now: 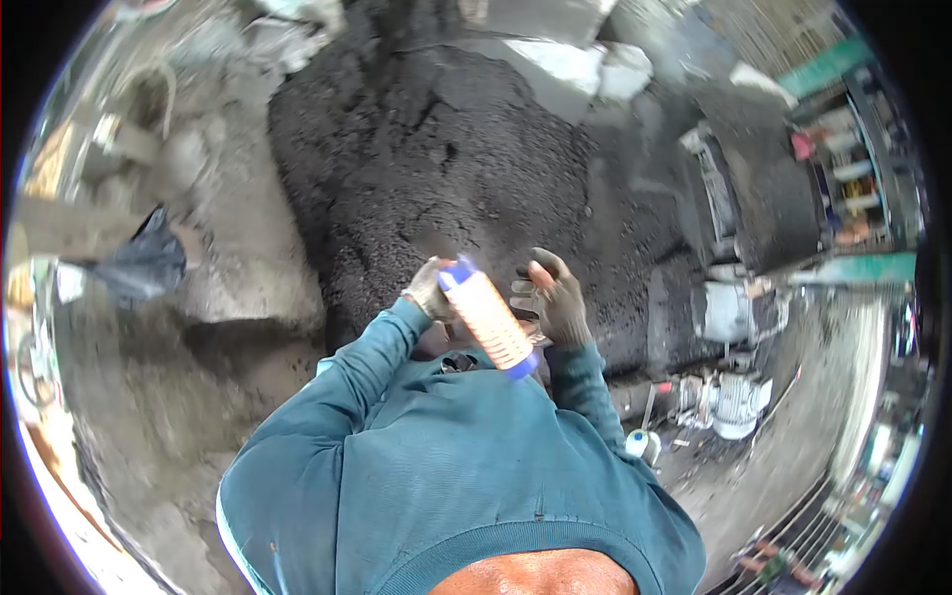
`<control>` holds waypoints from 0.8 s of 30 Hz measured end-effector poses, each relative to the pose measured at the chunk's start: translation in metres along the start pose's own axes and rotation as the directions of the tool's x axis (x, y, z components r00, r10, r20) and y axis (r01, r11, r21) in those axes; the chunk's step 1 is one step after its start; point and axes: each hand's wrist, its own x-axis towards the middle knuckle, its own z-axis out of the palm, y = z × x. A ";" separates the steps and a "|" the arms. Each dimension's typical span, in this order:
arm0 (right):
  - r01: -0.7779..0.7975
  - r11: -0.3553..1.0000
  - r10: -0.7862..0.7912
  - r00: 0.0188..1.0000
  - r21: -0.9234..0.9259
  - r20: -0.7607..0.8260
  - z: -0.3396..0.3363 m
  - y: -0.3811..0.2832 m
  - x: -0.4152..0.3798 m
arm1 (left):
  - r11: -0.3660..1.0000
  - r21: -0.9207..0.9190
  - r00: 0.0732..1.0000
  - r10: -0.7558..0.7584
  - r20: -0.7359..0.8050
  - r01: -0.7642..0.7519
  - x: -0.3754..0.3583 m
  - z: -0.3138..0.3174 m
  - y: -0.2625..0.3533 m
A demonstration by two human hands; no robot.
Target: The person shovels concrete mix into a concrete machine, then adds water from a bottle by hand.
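A cylinder-shaped object (488, 315) with blue ends and an orange-and-white banded middle is tilted in front of my chest. I cannot make out its exact kind. My left hand (429, 290), in a pale work glove, is closed around its upper end. To the right of the cylinder, my right hand (557, 302) wears a dirty greyish glove, with a bare fingertip or thumb showing. Its fingers are apart and partly curled, with a gap between them and the cylinder. Beyond both hands lies a large heap of dark, crumbly material (446, 169).
A concrete block (238, 248) stands on the left, with a black plastic bag (149, 263) near it. On the right are an electric motor (736, 405), a grey machine housing (724, 312) and a white container (643, 446). Pale sacks (565, 74) lie behind the heap.
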 end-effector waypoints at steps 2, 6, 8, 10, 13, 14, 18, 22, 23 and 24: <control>-0.295 0.946 0.304 0.951 0.135 -0.052 0.031 0.041 0.040 | 0.870 -0.413 0.963 -0.248 0.107 0.270 -0.053 0.071 0.017; -0.222 0.767 0.233 0.970 0.602 0.061 0.037 0.155 0.154 | 0.960 -0.233 0.957 -0.088 0.278 0.156 -0.133 0.102 0.032; -0.182 0.696 0.203 0.978 0.695 0.053 0.036 0.145 0.179 | 0.895 -0.193 0.892 0.430 0.142 -0.401 -0.178 0.069 0.032; 0.062 0.767 0.114 0.967 0.639 -0.230 0.058 0.092 0.159 | 0.611 0.483 0.704 0.710 0.018 -0.628 -0.248 0.045 0.060; 0.206 0.737 -0.071 0.971 0.644 -0.229 0.062 0.055 0.183 | 0.540 -0.109 0.551 0.816 -0.176 -0.835 -0.329 0.040 0.068; 0.217 0.784 -0.067 0.961 0.582 -0.267 0.067 0.046 0.194 | 0.572 0.020 0.554 0.802 -0.224 -0.820 -0.331 0.025 0.066; 0.085 0.867 0.012 0.982 0.491 -0.191 0.112 0.013 0.238 | 0.601 0.241 0.497 0.782 -0.378 -0.762 -0.307 -0.005 0.051; -0.193 0.884 0.183 0.981 0.426 0.066 0.152 0.081 0.318 | 0.622 0.204 0.368 0.662 -0.653 -0.756 -0.266 -0.039 0.011; -0.251 0.899 0.255 0.966 0.359 0.039 0.170 0.114 0.331 | 0.594 0.130 0.316 0.587 -0.745 -0.794 -0.255 -0.035 -0.001; -0.419 0.888 0.417 0.907 0.187 0.052 0.175 0.169 0.357 | 0.560 -0.061 0.350 0.426 -0.834 -0.826 -0.241 -0.072 -0.040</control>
